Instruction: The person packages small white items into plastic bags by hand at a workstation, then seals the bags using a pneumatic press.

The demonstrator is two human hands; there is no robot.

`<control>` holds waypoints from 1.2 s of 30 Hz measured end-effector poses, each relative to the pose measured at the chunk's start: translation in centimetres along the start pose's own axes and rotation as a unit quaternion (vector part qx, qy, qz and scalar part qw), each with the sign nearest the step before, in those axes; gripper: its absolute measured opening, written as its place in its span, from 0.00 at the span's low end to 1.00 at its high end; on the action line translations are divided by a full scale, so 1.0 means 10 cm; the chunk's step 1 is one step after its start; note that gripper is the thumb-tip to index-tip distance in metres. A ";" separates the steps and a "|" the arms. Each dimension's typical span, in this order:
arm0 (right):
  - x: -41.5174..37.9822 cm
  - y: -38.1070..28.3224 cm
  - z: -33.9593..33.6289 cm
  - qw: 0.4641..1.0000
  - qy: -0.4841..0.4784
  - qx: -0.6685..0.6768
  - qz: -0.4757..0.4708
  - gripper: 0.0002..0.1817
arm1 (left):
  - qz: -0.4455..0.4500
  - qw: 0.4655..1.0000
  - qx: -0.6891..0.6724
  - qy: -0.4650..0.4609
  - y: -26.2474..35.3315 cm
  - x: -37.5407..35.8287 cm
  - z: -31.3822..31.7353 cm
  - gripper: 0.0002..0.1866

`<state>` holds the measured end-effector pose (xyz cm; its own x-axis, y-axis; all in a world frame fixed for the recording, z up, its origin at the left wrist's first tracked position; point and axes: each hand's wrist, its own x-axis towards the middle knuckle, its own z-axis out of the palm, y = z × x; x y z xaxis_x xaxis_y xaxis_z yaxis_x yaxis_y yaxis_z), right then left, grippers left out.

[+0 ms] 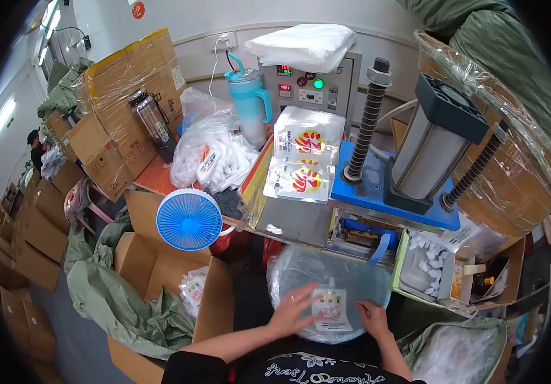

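A white printed pouch (331, 312) lies on the plastic-lined round tub (288, 272) in front of the person's body. My left hand (294, 312) is spread at the pouch's left side, its fingertips over the pouch edge. To the right of the pouch, my right hand (372, 318) has its fingers curled together near the tub's right side; whatever lies between them is too small to make out. Behind the tub stands a press with a blue plate (358, 169). Stacked pouches with red and yellow print (304, 153) lie left of it.
An open cardboard box (214, 301) with pouches and green sacking is at the left, below a blue fan (189, 219). A green tray (409, 281) of white spouts sits at the right. A turquoise tumbler (248, 105) and bagged white parts (224, 160) stand on the table.
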<state>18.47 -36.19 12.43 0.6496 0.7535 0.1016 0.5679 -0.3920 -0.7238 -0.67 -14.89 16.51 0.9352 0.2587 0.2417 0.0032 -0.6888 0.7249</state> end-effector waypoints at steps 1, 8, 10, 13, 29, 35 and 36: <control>-0.02 0.01 0.00 1.000 0.011 0.010 0.009 0.08 | 0.007 0.998 -0.005 0.058 -0.05 0.20 -0.15 0.27; -0.11 0.03 0.05 0.999 0.032 -0.026 -0.009 0.07 | -0.030 0.936 0.236 0.259 -0.55 1.79 -1.15 0.30; -0.10 0.04 0.05 0.999 0.027 -0.032 -0.001 0.07 | -0.033 0.930 0.271 0.245 -0.94 2.11 -1.19 0.34; -0.07 0.04 0.02 0.999 0.030 -0.037 -0.004 0.07 | -0.031 0.920 0.321 0.224 -1.08 2.53 -1.33 0.40; 0.06 -0.11 -0.05 0.994 0.005 -0.113 0.007 0.11 | -0.074 0.909 0.408 0.042 -1.17 4.41 -1.84 0.59; 0.09 -0.09 -0.04 0.993 -0.005 -0.121 0.005 0.11 | -0.066 0.876 0.477 0.034 -0.69 4.12 -1.86 0.58; 0.13 -0.12 -0.03 0.993 0.017 -0.121 -0.002 0.08 | -0.057 0.891 0.449 0.028 -0.69 4.09 -1.90 0.57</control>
<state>18.74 -34.88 13.64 0.6613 0.7388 0.1299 0.6726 -0.5074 -0.5386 30.84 13.30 33.62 0.8916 0.3780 0.2493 0.4026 -0.9137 -0.0546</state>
